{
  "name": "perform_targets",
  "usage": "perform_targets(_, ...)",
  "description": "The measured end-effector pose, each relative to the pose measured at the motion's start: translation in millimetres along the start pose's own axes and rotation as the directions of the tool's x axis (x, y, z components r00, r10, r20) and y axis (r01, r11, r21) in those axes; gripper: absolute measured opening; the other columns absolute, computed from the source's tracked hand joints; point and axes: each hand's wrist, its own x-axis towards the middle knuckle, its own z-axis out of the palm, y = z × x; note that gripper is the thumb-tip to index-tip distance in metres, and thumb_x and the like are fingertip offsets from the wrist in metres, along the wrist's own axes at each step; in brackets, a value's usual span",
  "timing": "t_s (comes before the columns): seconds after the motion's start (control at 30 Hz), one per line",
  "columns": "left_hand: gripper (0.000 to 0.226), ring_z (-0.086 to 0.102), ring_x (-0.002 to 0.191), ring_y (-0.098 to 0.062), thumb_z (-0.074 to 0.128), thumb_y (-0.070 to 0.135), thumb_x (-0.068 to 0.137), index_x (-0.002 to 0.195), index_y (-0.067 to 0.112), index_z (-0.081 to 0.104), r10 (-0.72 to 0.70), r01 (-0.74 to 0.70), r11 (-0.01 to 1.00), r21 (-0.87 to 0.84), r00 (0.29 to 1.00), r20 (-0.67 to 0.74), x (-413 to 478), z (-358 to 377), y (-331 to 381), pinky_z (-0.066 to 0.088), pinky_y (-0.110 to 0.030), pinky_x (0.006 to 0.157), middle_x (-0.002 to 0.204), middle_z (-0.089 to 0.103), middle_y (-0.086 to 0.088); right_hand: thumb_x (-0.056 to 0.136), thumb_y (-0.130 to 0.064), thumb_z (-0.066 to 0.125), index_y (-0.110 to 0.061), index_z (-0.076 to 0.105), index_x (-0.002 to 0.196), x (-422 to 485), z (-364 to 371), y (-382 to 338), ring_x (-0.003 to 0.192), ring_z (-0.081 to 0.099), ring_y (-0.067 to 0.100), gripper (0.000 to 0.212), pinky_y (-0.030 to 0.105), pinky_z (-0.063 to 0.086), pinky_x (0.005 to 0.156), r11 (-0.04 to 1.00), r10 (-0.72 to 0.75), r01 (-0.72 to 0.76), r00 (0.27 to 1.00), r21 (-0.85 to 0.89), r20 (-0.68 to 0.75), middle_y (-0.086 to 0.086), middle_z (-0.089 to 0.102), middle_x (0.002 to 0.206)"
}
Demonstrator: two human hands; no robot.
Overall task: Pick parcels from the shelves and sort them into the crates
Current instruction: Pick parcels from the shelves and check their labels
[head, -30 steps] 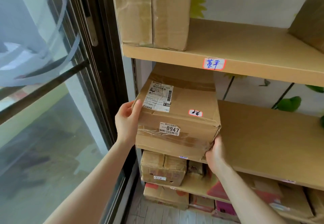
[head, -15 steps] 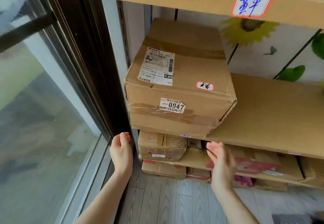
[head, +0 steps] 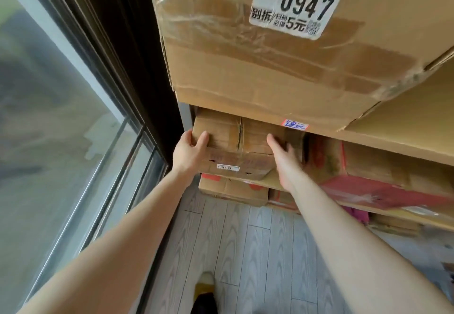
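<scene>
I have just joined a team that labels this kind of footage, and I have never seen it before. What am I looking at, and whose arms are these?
There is no machine here. A person wears one wide-angle camera on the head, so you look forward and down along their bare arms. This is the only view.

In front of the person is a shelf unit of tan boards. A large brown cardboard box with a white 0947 label sits on the upper board. On the board below is a smaller worn brown cardboard box.

The left hand grips that smaller box's left front corner. The right hand lies against its right side. The box appears to rest on its board, not yet lifted.

To its right lies a red and brown carton. A glass sliding door is on the left, with grey wood-look floor below. No crates are in view.
</scene>
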Motion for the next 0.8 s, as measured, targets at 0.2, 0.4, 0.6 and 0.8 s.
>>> perform_targets(0.2, 0.031, 0.060, 0.093, -0.019, 0.060, 0.038, 0.085, 0.103, 0.016, 0.047, -0.022, 0.015, 0.991, -0.136, 0.999, -0.047, -50, -10, -16, 0.051, -0.034, 0.079, 0.102, 0.061, -0.006, 0.086, -0.046, 0.057, -0.023, 0.050, 0.125, -35, -23, 38, 0.118, 0.047, 0.015, 0.046, 0.035, 0.035, 0.106, 0.997, -0.034, 0.032, 0.999, 0.077, 0.021, -0.006, 0.052, 0.127)
perform_targets(0.4, 0.047, 0.062, 0.089, -0.021, 0.065, 0.051, 0.077, 0.099, 0.011, 0.052, -0.069, 0.058, 0.996, -0.068, 0.984, -0.164, -141, -24, -17, 0.052, -0.035, 0.075, 0.093, 0.060, -0.002, 0.087, -0.044, 0.057, -0.023, 0.056, 0.099, -108, -70, 67, 0.106, 0.053, 0.016, 0.024, 0.036, 0.043, 0.094, 0.996, -0.082, 0.078, 0.992, 0.040, 0.093, -0.008, 0.059, 0.102)
perform_targets(0.6, 0.028, 0.058, 0.075, -0.015, 0.062, 0.034, 0.084, 0.104, 0.014, 0.059, -0.171, 0.134, 0.964, -0.231, 0.974, -0.150, -258, -49, -16, 0.046, -0.026, 0.058, 0.092, 0.063, -0.005, 0.090, -0.034, 0.057, -0.015, 0.058, 0.100, -189, -117, 84, 0.098, 0.054, 0.011, 0.021, 0.026, 0.038, 0.086, 0.986, -0.158, 0.165, 0.957, -0.010, 0.243, -0.011, 0.061, 0.095)
perform_targets(0.8, 0.025, 0.057, 0.081, -0.010, 0.044, 0.038, 0.095, 0.090, 0.017, 0.056, -0.096, -0.018, 0.936, -0.352, 0.948, -0.304, -346, -100, 16, 0.046, -0.022, 0.068, 0.092, 0.061, 0.001, 0.087, -0.035, 0.061, -0.012, 0.065, 0.108, -247, -139, 75, 0.105, 0.064, 0.022, 0.032, 0.041, 0.046, 0.098, 0.998, -0.059, 0.049, 0.892, 0.033, 0.448, 0.006, 0.070, 0.109)
